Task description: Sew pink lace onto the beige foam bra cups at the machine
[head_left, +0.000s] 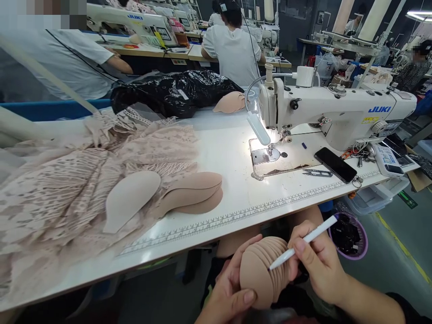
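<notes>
My left hand (pixel 232 283) grips a fanned stack of beige foam bra cups (pixel 257 273) over my lap, its thumb pressed on the front one. A white marker pen (pixel 315 237) is pinched in my right hand (pixel 315 258). The pen's tip meets the edge of the front cup. On the table lie several more beige cups (pixel 194 193), overlapping each other. Beside them a paler cup-shaped piece (pixel 131 198) rests on a heap of pink lace fabric (pixel 64 189).
A white sewing machine (pixel 337 108) stands at the table's right. Near it lie a black phone (pixel 335 164) and thread snips (pixel 317 173). A black plastic bag (pixel 178 92) lies behind. A purple bin (pixel 362 238) is on the floor. Other people sit further back.
</notes>
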`<state>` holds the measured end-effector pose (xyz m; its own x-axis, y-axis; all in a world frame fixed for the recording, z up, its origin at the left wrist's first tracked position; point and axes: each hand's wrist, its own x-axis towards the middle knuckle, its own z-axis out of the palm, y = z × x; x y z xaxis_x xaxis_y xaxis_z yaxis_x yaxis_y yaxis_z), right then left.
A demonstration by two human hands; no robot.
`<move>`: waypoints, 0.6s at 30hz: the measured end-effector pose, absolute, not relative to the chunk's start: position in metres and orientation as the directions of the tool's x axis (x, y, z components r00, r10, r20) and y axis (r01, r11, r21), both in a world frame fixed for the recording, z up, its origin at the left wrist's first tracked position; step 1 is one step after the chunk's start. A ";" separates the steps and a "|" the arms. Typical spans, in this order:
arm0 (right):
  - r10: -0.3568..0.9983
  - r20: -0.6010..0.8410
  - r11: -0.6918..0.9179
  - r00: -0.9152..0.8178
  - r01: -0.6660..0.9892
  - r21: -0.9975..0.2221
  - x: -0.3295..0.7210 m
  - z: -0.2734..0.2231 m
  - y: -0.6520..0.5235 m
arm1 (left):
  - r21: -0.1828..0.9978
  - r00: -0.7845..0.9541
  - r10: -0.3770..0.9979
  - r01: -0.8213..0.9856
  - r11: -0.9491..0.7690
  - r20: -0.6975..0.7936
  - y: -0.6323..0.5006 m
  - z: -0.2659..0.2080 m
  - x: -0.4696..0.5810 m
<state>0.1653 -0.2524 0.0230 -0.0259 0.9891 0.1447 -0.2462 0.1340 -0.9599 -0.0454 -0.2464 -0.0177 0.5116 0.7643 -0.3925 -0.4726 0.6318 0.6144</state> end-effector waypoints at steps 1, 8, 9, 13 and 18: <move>0.987 0.156 0.139 -0.049 -0.251 -0.958 0.166 0.023 -0.253 | 0.622 0.518 0.763 -0.465 0.630 -0.386 -0.246 -0.017 -0.045; 0.961 0.222 0.233 -0.163 0.050 -0.971 0.190 0.047 -0.236 | 0.856 0.463 0.853 -0.314 0.412 -0.241 -0.228 -0.006 -0.063; 0.949 0.202 0.238 -0.244 0.131 -0.962 0.192 0.052 -0.232 | 0.902 0.476 0.856 -0.252 0.352 -0.201 -0.225 -0.003 -0.067; 0.918 0.129 0.197 -0.375 0.147 -0.969 0.186 0.056 -0.224 | 0.982 0.210 0.978 -0.184 0.040 -0.001 -0.217 0.016 -0.061; 0.971 0.241 0.235 -0.006 -0.194 -0.952 0.154 0.027 -0.224 | 0.823 -0.010 0.999 -0.568 0.025 -0.038 -0.222 0.019 -0.030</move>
<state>0.1543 -0.2235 0.0272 -0.0057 0.9705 0.2410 -0.1939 0.2354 -0.9524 -0.0301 -0.2220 0.0193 -0.0101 0.9992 -0.0377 -0.5675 0.0253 0.8230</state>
